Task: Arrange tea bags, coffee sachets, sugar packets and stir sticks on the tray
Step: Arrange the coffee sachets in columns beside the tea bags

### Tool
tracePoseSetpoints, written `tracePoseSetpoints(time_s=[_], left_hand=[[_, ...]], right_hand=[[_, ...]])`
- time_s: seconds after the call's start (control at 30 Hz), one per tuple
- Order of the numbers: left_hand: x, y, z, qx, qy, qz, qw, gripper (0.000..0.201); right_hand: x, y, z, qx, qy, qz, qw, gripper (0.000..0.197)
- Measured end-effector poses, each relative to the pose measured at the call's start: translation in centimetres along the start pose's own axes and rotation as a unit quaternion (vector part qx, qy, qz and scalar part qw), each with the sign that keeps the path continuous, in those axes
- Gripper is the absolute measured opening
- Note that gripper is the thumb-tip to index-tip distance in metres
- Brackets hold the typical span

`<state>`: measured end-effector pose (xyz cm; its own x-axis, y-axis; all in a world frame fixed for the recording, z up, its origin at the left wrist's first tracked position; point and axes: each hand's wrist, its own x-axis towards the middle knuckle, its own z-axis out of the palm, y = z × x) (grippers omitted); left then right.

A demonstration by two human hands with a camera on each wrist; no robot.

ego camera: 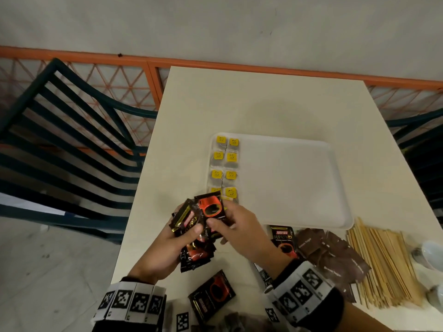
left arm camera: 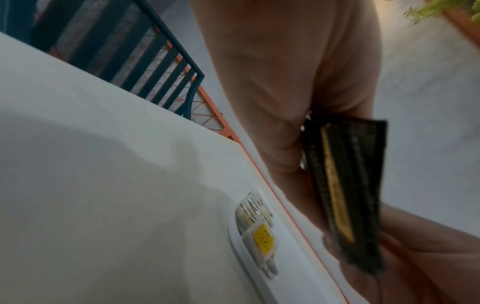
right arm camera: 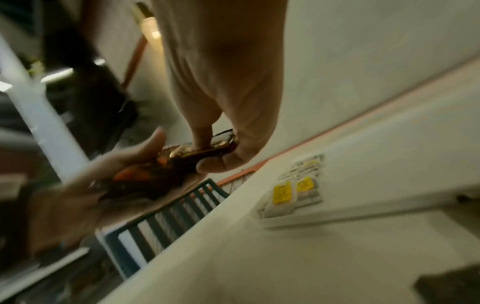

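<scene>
A white tray (ego camera: pixel 299 183) lies mid-table with several yellow-tagged tea bags (ego camera: pixel 226 164) in two columns along its left side. Just in front of the tray's near left corner, my left hand (ego camera: pixel 167 248) grips a bundle of black-and-orange coffee sachets (ego camera: pixel 191 238). My right hand (ego camera: pixel 230 224) pinches the top coffee sachet (ego camera: pixel 212 208) of that bundle between thumb and fingers. The right wrist view shows the same pinch on the coffee sachet (right arm camera: pixel 205 150). In the left wrist view a sachet's edge (left arm camera: pixel 342 185) shows beside my palm.
Loose coffee sachets (ego camera: pixel 212 295) lie on the table near me. Brown sugar packets (ego camera: pixel 330 255) and a pile of wooden stir sticks (ego camera: pixel 383 262) sit right of my right wrist. White cups (ego camera: pixel 431 255) stand at the right edge. A dark slatted chair (ego camera: pixel 72 144) is at left.
</scene>
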<state>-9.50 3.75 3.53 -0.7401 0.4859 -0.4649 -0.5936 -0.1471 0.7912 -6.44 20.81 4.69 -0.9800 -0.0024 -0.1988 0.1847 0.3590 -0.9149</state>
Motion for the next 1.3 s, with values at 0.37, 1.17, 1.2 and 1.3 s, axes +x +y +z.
tracePoseSetpoints(time_s=[0.37,1.17,1.2,1.3], left_hand=[[-1.5,0.0,-0.5,-0.025,0.154,0.014,0.988,0.04],[4.4,0.2,2.8,-0.057,0.228,0.025,0.972,0.032],[4.8,0.3,3.1,-0.055,0.22,0.027,0.974,0.047],[5.9,0.5,3.8,-0.055,0.213,0.025,0.975,0.043]], right_hand=[[-2.9,4.0,0.5,-0.37,-0.265,-0.128,0.881,0.043],[9.9,6.6,-13.6,0.131,0.144,0.167,0.966,0.012],[10.8,6.7,-13.8,0.17,0.153,0.181,0.956,0.013],[13.5,6.8,-14.1,0.271,0.159,0.204,0.927,0.015]])
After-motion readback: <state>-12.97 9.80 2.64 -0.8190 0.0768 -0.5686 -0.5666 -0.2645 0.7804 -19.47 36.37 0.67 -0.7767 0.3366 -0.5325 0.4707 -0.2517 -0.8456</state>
